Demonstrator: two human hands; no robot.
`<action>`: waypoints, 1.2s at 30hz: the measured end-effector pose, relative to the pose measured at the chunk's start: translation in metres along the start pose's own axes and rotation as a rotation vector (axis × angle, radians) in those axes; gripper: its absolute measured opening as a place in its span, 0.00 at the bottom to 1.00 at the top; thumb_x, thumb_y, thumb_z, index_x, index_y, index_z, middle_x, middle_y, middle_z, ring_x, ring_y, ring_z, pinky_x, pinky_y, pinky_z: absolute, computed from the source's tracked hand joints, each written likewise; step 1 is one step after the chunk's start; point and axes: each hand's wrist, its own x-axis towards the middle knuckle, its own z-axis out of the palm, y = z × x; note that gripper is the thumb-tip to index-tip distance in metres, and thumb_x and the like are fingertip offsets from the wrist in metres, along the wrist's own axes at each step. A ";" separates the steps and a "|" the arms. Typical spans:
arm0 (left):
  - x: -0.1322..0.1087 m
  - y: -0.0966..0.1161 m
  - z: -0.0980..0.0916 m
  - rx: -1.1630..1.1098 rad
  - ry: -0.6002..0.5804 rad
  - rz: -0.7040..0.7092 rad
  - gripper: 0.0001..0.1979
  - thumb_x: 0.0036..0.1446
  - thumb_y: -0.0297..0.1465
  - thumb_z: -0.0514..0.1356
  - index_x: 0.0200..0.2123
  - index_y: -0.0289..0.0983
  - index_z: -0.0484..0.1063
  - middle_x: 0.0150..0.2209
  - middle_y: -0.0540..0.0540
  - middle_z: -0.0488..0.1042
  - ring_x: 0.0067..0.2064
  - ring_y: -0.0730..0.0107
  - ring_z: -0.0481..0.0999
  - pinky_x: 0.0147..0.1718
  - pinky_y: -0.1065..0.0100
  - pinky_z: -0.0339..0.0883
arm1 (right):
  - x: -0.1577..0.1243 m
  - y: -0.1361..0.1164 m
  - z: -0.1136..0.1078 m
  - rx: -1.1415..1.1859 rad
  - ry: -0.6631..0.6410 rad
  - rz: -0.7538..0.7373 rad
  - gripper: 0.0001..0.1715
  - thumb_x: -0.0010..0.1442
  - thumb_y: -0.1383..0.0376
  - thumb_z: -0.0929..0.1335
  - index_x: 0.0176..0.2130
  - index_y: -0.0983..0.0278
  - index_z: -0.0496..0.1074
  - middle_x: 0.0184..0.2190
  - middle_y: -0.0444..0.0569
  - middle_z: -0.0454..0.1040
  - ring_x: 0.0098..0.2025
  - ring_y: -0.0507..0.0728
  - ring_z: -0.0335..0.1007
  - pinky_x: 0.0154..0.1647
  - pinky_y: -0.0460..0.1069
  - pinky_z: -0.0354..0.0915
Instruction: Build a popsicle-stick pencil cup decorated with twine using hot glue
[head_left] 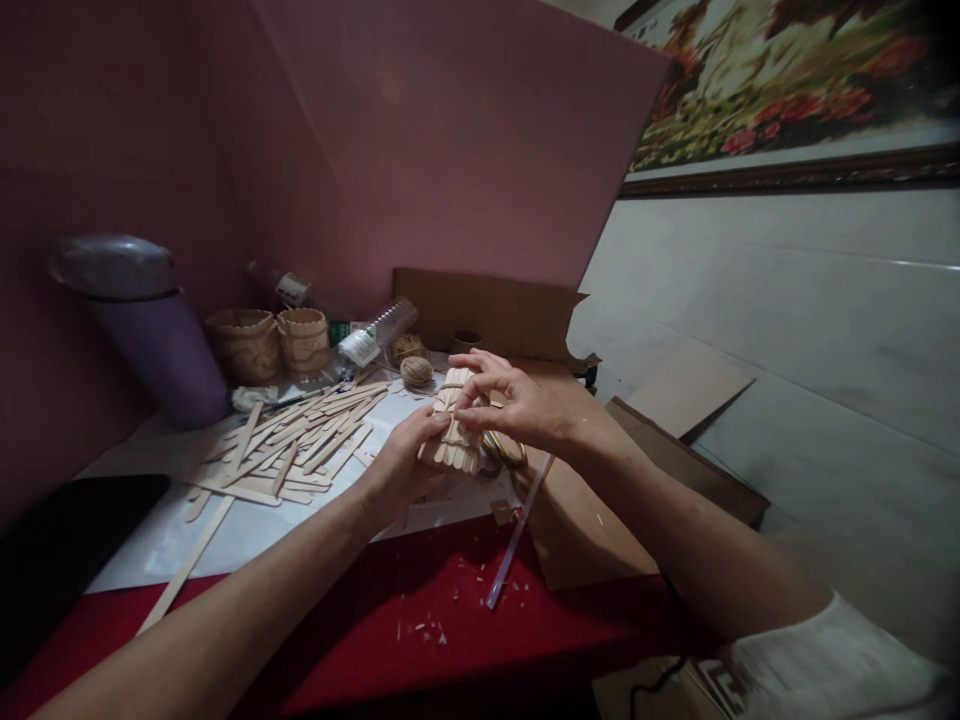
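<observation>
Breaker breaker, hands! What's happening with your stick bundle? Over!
Left hand gripping stick bundle; right hand fingers at its front. Twine across the bundle. Loose sticks off to the left, out of the way.

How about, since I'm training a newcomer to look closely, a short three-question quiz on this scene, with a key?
1. Which thing does the left hand hold?
A) a ball of twine
B) a stick-built piece
C) a clear bottle

2. True or false: the loose sticks all stand upright inside the purple container.

3. Fill in the colour: the cloth along the front of the work surface is ____.

Key:
1. B
2. False; they lie in a pile, mostly on the white sheet.
3. red
</observation>
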 end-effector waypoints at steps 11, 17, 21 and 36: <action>-0.002 0.001 0.001 0.068 -0.031 0.000 0.22 0.52 0.42 0.67 0.46 0.35 0.75 0.36 0.44 0.77 0.31 0.66 0.75 0.27 0.69 0.69 | 0.001 0.002 0.005 0.051 0.032 -0.016 0.10 0.49 0.74 0.76 0.27 0.58 0.79 0.61 0.46 0.68 0.70 0.66 0.51 0.68 0.70 0.47; 0.000 -0.001 -0.002 0.049 -0.010 0.049 0.19 0.54 0.39 0.66 0.46 0.35 0.75 0.38 0.43 0.78 0.35 0.65 0.76 0.30 0.68 0.71 | 0.000 0.001 0.002 0.052 0.121 -0.059 0.05 0.51 0.66 0.77 0.31 0.56 0.81 0.59 0.48 0.71 0.68 0.65 0.56 0.68 0.69 0.49; 0.001 0.000 -0.005 0.009 0.028 0.103 0.18 0.54 0.36 0.66 0.46 0.34 0.73 0.40 0.42 0.78 0.37 0.64 0.77 0.33 0.65 0.73 | -0.007 0.008 0.015 0.242 0.478 -0.024 0.14 0.59 0.53 0.72 0.39 0.59 0.79 0.57 0.53 0.72 0.62 0.63 0.65 0.64 0.63 0.59; 0.007 0.013 -0.010 0.033 0.139 0.303 0.23 0.49 0.38 0.72 0.46 0.34 0.72 0.44 0.42 0.79 0.46 0.61 0.79 0.46 0.64 0.72 | -0.012 0.005 0.083 0.448 0.385 0.163 0.40 0.49 0.60 0.75 0.59 0.63 0.63 0.55 0.57 0.75 0.50 0.62 0.76 0.51 0.56 0.72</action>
